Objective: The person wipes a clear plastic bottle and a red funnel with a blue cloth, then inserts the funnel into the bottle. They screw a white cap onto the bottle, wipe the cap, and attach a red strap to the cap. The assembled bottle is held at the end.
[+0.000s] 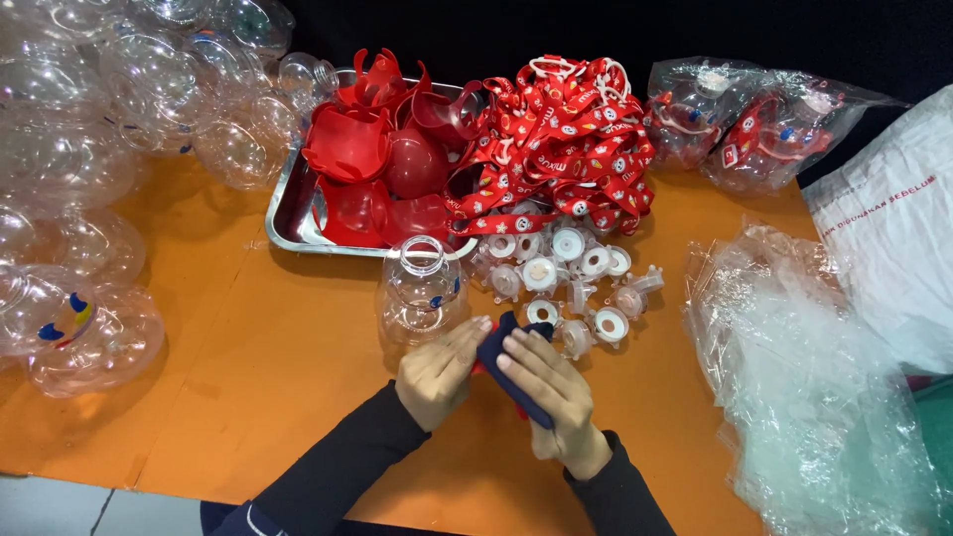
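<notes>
Dark blue cloth (506,362), one piece, sits low at centre over the orange desk (258,397), gripped between both hands. Left hand (439,375) has its fingers curled shut against the cloth's left side; right hand (551,392) lies over the cloth with fingers pressed together on top. A small red part (477,368) shows between the hands, mostly hidden, so its shape cannot be made out.

Just beyond stands one clear plastic bottle (422,293), upright, mouth open. To its right lies a loose cluster of white-and-clear caps (566,278), more than ten, exact count unclear as they overlap. Crumpled clear plastic bags (804,397) heap at the right, cut off by the frame edge.

Farther back, one metal tray (283,213) holds several red plastic shells (382,164). Beside it is a pile of red patterned straps (566,139), uncountable. Two bagged sets (754,124) lie at far right. Many clear bottles (89,169) crowd the left.
</notes>
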